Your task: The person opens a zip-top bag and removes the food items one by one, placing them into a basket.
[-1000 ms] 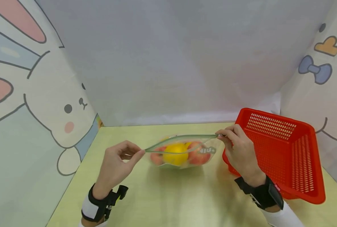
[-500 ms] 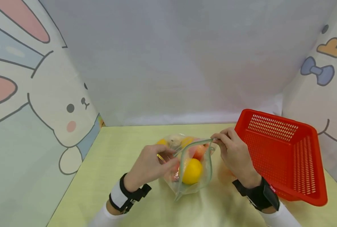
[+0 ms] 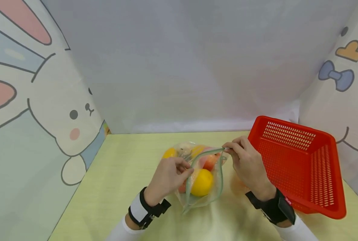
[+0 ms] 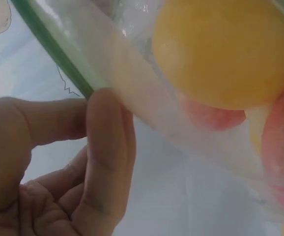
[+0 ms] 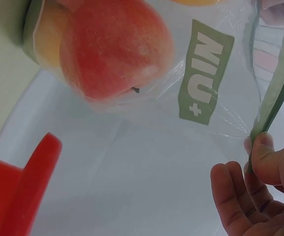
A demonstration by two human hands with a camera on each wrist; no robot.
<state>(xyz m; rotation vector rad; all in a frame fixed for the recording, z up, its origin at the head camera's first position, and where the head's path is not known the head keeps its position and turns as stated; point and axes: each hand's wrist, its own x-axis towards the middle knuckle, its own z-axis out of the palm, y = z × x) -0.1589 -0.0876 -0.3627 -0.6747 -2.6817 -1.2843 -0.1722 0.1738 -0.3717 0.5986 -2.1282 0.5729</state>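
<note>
A clear zip bag (image 3: 194,201) with a green-edged mouth stands on the table, its opening gaping toward the camera. Inside it sit a yellow fruit (image 3: 202,182), a red apple (image 5: 115,49) and other yellow and red fruit. My left hand (image 3: 171,175) pinches the green rim on the left side between thumb and index finger, as the left wrist view shows up close. At the upper right corner of the mouth, my right hand (image 3: 248,164) pinches the end of the green zip strip (image 5: 274,103). A green NIU+ label (image 5: 206,71) shows on the bag's side.
A red plastic basket (image 3: 325,174) with slotted walls stands at the right, close beside my right hand. The pale yellow table (image 3: 130,150) ends at a grey-white backdrop (image 3: 179,83), with cartoon-printed panels (image 3: 61,127) at both sides.
One second ago the bag's mouth was stretched wide between both hands. My left hand has since moved right and now pinches nearer the middle of the rim. The mouth gapes wider toward the camera.
</note>
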